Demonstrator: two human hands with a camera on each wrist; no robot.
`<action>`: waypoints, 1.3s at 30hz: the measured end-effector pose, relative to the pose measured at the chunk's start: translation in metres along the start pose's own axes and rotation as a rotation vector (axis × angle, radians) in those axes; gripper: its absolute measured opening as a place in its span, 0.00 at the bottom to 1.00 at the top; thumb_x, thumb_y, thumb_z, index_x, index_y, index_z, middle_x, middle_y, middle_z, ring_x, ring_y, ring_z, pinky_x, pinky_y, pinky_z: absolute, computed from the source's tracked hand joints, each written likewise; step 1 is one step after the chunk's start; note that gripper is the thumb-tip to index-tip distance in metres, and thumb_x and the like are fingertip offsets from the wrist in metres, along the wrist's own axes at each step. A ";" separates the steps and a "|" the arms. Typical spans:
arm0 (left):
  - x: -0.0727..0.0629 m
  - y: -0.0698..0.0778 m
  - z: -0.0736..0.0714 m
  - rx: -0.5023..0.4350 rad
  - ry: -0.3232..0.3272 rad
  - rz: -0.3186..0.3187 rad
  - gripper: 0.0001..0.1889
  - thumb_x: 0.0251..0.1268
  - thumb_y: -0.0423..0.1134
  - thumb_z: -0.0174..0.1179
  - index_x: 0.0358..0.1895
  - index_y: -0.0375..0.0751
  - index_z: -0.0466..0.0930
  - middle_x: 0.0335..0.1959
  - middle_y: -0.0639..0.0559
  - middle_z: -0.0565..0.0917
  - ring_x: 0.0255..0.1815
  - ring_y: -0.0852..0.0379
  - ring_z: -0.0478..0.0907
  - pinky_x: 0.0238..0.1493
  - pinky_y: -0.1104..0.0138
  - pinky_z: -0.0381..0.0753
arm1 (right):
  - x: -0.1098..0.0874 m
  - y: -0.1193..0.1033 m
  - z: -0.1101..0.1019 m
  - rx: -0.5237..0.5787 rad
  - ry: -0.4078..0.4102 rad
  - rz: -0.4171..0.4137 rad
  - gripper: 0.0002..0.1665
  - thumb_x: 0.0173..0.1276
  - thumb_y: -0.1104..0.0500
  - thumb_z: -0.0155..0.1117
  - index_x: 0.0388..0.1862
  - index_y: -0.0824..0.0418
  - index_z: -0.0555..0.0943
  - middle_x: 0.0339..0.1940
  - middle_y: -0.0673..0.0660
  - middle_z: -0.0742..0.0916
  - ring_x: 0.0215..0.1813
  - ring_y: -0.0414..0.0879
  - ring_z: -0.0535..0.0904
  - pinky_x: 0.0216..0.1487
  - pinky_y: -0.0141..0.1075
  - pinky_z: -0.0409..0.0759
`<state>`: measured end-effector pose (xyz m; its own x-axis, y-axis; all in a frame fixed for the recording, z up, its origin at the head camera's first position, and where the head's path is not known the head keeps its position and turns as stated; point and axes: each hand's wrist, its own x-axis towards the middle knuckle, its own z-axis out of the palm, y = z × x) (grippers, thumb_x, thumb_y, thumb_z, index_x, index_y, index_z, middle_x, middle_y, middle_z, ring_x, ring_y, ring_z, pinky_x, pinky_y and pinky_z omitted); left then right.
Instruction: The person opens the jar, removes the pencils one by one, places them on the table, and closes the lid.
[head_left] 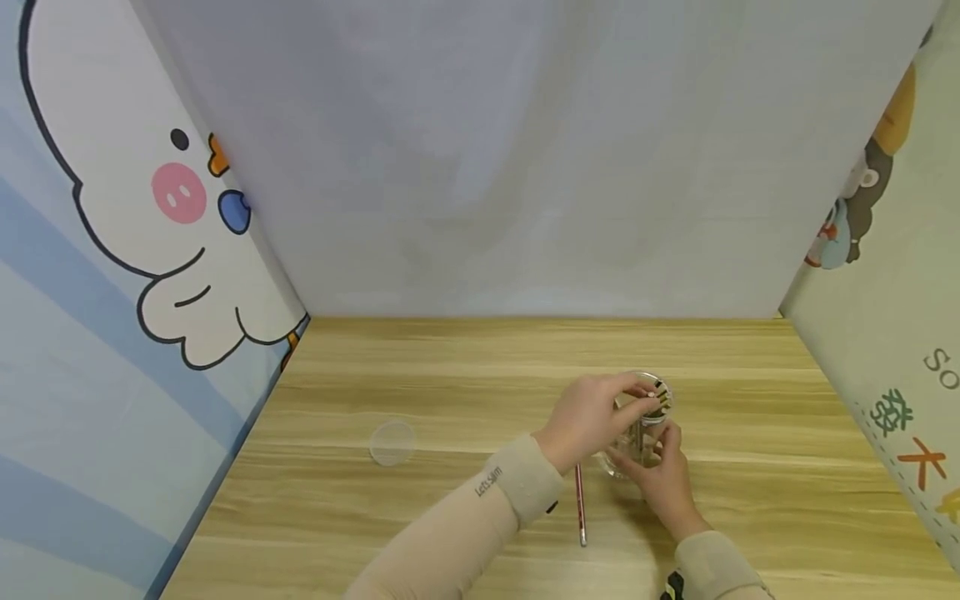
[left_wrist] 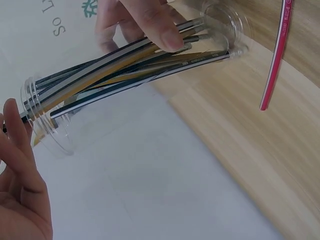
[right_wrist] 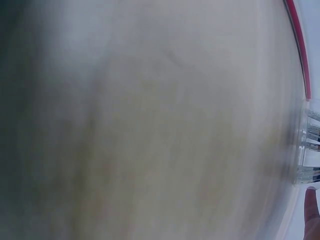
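Observation:
A clear jar (head_left: 633, 446) stands on the table with several pencils (left_wrist: 125, 67) leaning inside it. These are dark, striped and yellowish pencils. My right hand (head_left: 666, 483) grips the jar low on its wall, thumb and fingers on either side. At the mouth of the jar, my left hand (head_left: 600, 414) pinches the end of a pencil that sticks out past the rim. The jar's base (right_wrist: 309, 175) shows at the edge of the right wrist view, with a fingertip beside it. A red pencil (head_left: 581, 508) lies on the table left of the jar, below the left wrist.
A round clear lid (head_left: 392, 442) lies flat on the wood-grain table (head_left: 300, 500), well left of the jar. A plain pale wall (head_left: 525, 167) rises behind the table. Printed panels stand at the left (head_left: 112, 208) and the right (head_left: 862, 317).

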<state>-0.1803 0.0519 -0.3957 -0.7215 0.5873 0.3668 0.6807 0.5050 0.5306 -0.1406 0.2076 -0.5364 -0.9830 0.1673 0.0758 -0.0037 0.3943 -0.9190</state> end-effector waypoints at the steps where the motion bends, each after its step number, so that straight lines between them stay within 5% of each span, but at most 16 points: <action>1: 0.001 0.000 -0.001 0.002 0.018 0.002 0.11 0.73 0.46 0.58 0.50 0.48 0.85 0.43 0.58 0.90 0.19 0.75 0.73 0.25 0.85 0.68 | 0.000 0.000 0.000 -0.002 0.000 0.008 0.42 0.61 0.60 0.73 0.63 0.65 0.55 0.67 0.73 0.71 0.69 0.69 0.65 0.69 0.65 0.60; 10: 0.007 0.000 -0.015 0.093 0.132 0.034 0.14 0.74 0.47 0.56 0.54 0.47 0.84 0.43 0.58 0.90 0.25 0.72 0.80 0.28 0.86 0.70 | 0.001 -0.005 -0.001 0.001 0.013 0.032 0.46 0.60 0.59 0.74 0.67 0.64 0.54 0.68 0.74 0.71 0.69 0.70 0.66 0.69 0.64 0.62; 17: 0.011 0.000 -0.029 0.026 0.205 0.097 0.12 0.73 0.44 0.58 0.50 0.43 0.85 0.42 0.54 0.90 0.28 0.66 0.83 0.32 0.85 0.73 | 0.003 -0.004 -0.001 -0.017 0.007 0.042 0.44 0.60 0.58 0.74 0.64 0.63 0.55 0.68 0.75 0.71 0.68 0.71 0.66 0.68 0.64 0.64; 27: 0.016 0.000 -0.053 0.039 0.435 0.192 0.10 0.69 0.42 0.63 0.46 0.40 0.83 0.34 0.52 0.91 0.31 0.63 0.87 0.22 0.83 0.66 | 0.003 -0.004 -0.001 -0.010 0.002 0.029 0.39 0.60 0.59 0.74 0.55 0.64 0.55 0.68 0.73 0.71 0.68 0.69 0.66 0.69 0.63 0.63; 39: 0.014 -0.002 -0.091 -0.002 0.501 0.231 0.10 0.66 0.38 0.65 0.45 0.37 0.82 0.33 0.49 0.90 0.31 0.59 0.87 0.30 0.79 0.77 | 0.000 -0.007 -0.008 -0.011 -0.079 0.133 0.42 0.60 0.54 0.75 0.57 0.63 0.54 0.71 0.70 0.68 0.70 0.71 0.64 0.67 0.64 0.66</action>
<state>-0.2032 0.0010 -0.3226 -0.5254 0.3094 0.7926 0.8287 0.3972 0.3943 -0.1395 0.2118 -0.5267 -0.9859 0.1479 -0.0777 0.1296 0.3836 -0.9143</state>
